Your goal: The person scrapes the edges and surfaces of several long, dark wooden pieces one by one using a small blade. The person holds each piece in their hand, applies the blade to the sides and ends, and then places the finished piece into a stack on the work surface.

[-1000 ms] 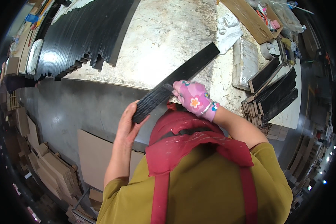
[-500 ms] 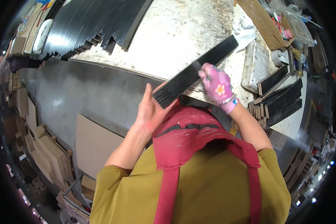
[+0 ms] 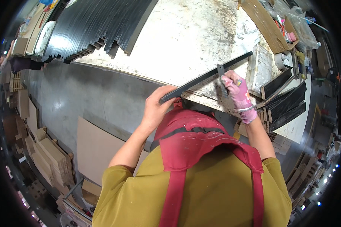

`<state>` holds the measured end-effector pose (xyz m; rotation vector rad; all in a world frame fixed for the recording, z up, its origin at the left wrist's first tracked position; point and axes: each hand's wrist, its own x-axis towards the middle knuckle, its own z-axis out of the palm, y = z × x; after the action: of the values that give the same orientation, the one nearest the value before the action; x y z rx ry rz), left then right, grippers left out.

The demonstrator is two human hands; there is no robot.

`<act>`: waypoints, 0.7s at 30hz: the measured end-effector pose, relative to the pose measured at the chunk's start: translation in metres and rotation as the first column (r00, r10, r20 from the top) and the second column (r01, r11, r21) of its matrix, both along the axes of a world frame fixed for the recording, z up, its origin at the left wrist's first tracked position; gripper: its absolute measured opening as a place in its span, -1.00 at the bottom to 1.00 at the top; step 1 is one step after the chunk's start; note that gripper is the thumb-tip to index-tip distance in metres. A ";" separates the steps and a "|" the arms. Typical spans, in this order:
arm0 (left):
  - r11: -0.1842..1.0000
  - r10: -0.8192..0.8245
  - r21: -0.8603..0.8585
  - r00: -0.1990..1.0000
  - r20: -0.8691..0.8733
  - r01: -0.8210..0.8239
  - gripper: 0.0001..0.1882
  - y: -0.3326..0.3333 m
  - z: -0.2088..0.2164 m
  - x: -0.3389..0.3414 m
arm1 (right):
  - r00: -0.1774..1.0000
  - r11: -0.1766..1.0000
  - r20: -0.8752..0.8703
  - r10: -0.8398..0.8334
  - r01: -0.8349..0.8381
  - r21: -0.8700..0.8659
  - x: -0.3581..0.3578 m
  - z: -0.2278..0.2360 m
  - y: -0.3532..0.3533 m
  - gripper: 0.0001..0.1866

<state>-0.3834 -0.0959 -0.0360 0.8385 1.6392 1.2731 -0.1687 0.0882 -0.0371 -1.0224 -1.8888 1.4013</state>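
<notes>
A long, narrow black board (image 3: pixel 201 80) is tilted onto its side, so only a thin edge faces up. My bare left hand (image 3: pixel 155 108) is closed round its near left end. The far right end lies over the worktable. In its pink flowered glove, my right hand (image 3: pixel 238 92) grips a flat, dark grey strip-like tool (image 3: pixel 221 70), its exact kind unclear. The tool's upper end is right at the board's edge; whether they touch I cannot tell.
The paint-stained white worktable (image 3: pixel 178 41) carries a row of black boards (image 3: pixel 98 26) at the far left. More black boards (image 3: pixel 288 104) lie stacked at the right, near a white-smeared block (image 3: pixel 260 68) and a cardboard box (image 3: pixel 267 24). Cardboard stacks (image 3: pixel 51 155) stand on the floor left.
The board has turned from its broad face to its narrow edge. My right hand has moved off it to the right and down, and the grey tool now shows. My left hand has rolled over.
</notes>
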 end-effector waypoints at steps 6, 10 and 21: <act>0.996 -0.065 0.008 0.751 -0.657 0.092 -0.76 0.003 -0.007 -0.023 | 0.996 0.996 0.091 -0.021 0.028 -0.084 -0.006 0.012 -0.020 -0.82; 0.953 -0.271 -0.153 0.503 -0.821 0.263 -0.74 0.022 0.001 -0.017 | 0.994 0.971 0.105 0.017 0.009 -0.240 -0.004 0.012 -0.021 -0.78; 0.922 -0.155 -0.175 0.746 0.648 0.344 -0.59 0.066 0.029 -0.017 | 0.991 0.990 0.065 -0.113 0.118 -0.075 0.032 0.055 -0.032 -0.80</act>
<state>-0.4006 -0.0302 -0.0071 0.3709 1.0806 0.9447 -0.1363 0.0566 0.0178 -1.2053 -1.7979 1.4019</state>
